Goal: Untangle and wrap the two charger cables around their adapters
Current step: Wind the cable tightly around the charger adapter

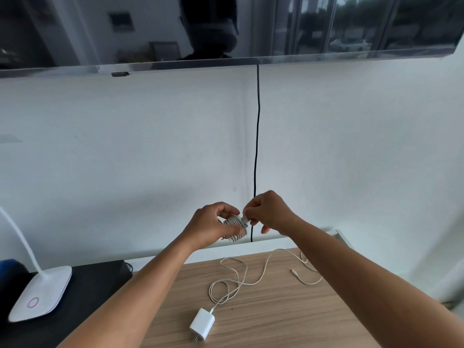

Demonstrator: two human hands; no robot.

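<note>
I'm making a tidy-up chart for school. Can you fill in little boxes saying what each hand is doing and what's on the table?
Left hand: holds the wrapped charger, cable coiled round it
Right hand: pinches the cable end at the coil
White adapter: lying on the wooden table
Loose cable: plugged into that adapter, looped, not yet wrapped
Desk lamp: white, far left

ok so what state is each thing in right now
wrapped charger: cable coiled round its adapter, held above the table
left hand: grips that bundle
right hand: pinches its cable end
second adapter: lying on the table, cable attached
second cable: loose, unwrapped
</note>
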